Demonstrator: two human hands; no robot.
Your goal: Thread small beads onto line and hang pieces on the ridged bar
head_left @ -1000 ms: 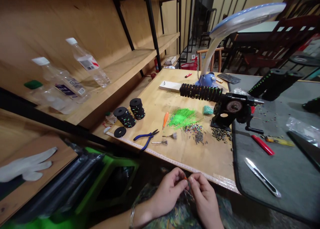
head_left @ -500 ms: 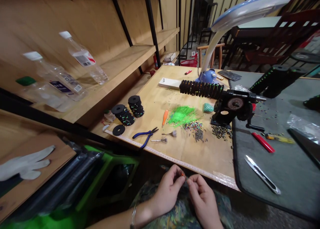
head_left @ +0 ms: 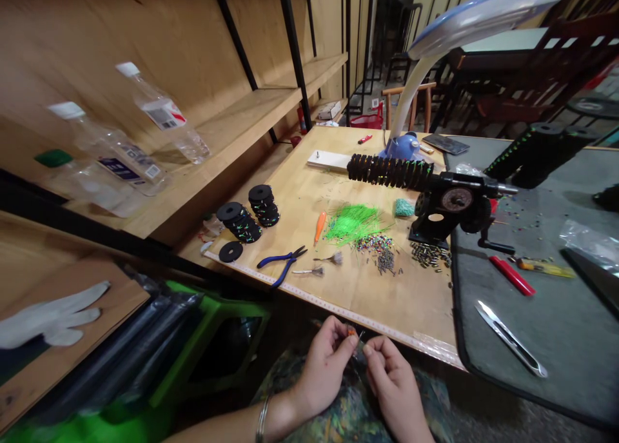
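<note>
Over my lap, in front of the table edge, my left hand (head_left: 322, 369) pinches a small orange piece (head_left: 351, 331) between thumb and forefinger. Close beside it, my right hand (head_left: 395, 378) is closed in a pinch. A short thin strand (head_left: 362, 335) shows between the two hands; what the right fingertips grip is too small to name. On the table beyond lie blue-handled pliers (head_left: 283, 262), two small feathery tufts on thin stems (head_left: 331, 258), bright green strands (head_left: 355, 222), coloured beads (head_left: 374, 243) and small grey metal pieces (head_left: 385, 260).
A hand-cranked device (head_left: 454, 204) holds a row of black foam discs (head_left: 389, 170). Black foam spools (head_left: 236, 222) stand at the left. An orange float-shaped tool (head_left: 320, 226) lies mid-table. A grey mat (head_left: 527, 327) carries silver scissor-like snips (head_left: 510, 340) and a red stick (head_left: 511, 275). A lamp (head_left: 403, 143) stands behind.
My hands have drawn slightly apart at the fingertips, and a thin strand now shows between them. The orange piece has tilted a little in my left fingers.
</note>
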